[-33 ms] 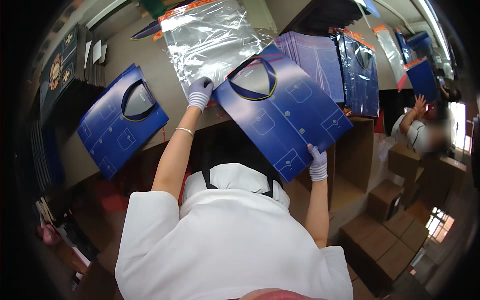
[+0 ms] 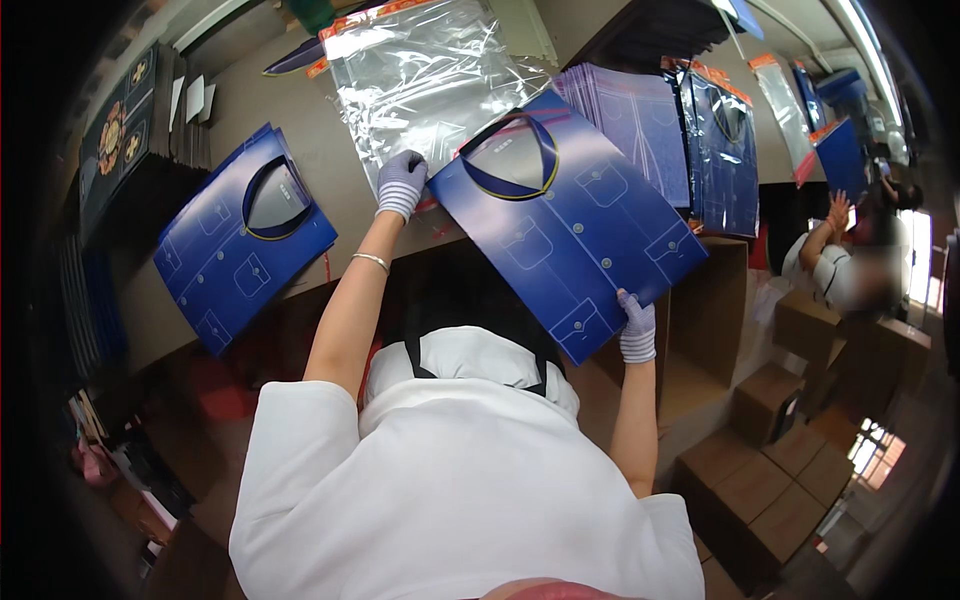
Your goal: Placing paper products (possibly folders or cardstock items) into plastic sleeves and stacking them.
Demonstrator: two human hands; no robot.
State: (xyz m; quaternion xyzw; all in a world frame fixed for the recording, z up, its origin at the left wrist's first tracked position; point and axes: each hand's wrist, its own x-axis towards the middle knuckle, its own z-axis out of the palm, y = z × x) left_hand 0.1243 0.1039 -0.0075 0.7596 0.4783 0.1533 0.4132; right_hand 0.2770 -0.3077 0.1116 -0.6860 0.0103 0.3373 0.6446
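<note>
A flat blue shirt-shaped card (image 2: 560,235) with a dark collar and printed pockets and buttons lies tilted before me. My right hand (image 2: 637,325), in a pale striped glove, pinches its lower edge. My left hand (image 2: 402,182), gloved alike, has its fingers closed at the near edge of a stack of clear plastic bags (image 2: 425,85) with an orange top strip. The card's left corner is beside that hand and its upper end overlaps the bags. What exactly the left fingertips grip is partly hidden, but they appear to pinch the bag.
More blue shirt-shaped cards (image 2: 245,240) lie at the left of the table (image 2: 310,140). At the right are a purple-blue stack (image 2: 630,130) and bagged cards (image 2: 722,150). Dark stacked packages (image 2: 130,130) stand far left. Cartons (image 2: 765,490) and another person (image 2: 835,255) are at right.
</note>
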